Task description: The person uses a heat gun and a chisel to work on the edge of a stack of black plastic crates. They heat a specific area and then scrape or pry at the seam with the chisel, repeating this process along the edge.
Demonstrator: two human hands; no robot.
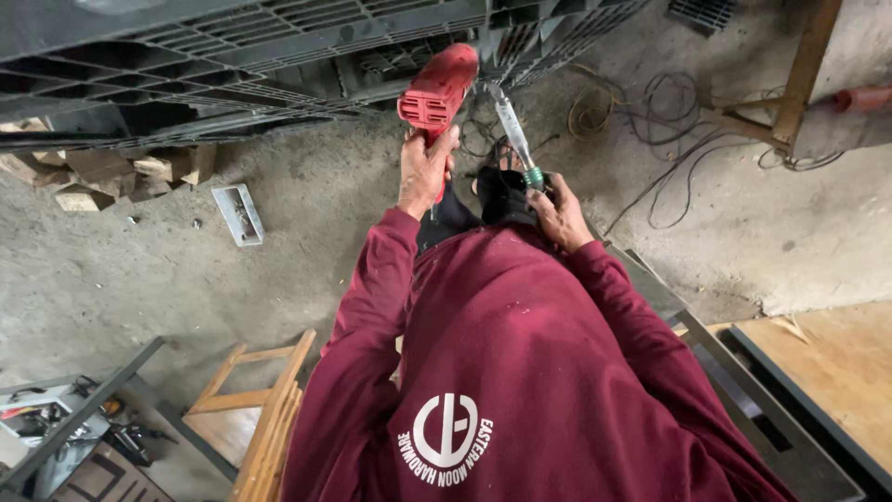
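Note:
My left hand (426, 172) is closed around the grip of a red power tool (439, 91), whose body points up toward a dark plastic pallet (232, 46). My right hand (563, 216) holds a screwdriver-like tool (514, 135) with a clear handle and a green collar. It is angled up and left, and its far end meets the nose of the red tool just below the pallet's edge. Both maroon sleeves reach forward over my chest. Between the hands lies a dark shape (502, 193), perhaps my foot.
Wood offcuts (121, 172) and a small metal bracket (239, 214) lie on the concrete floor at left. Tangled cables (650, 121) spread at upper right. A wooden frame (260, 400) and a tool tray (56, 428) sit lower left. A plywood sheet (827, 363) is at right.

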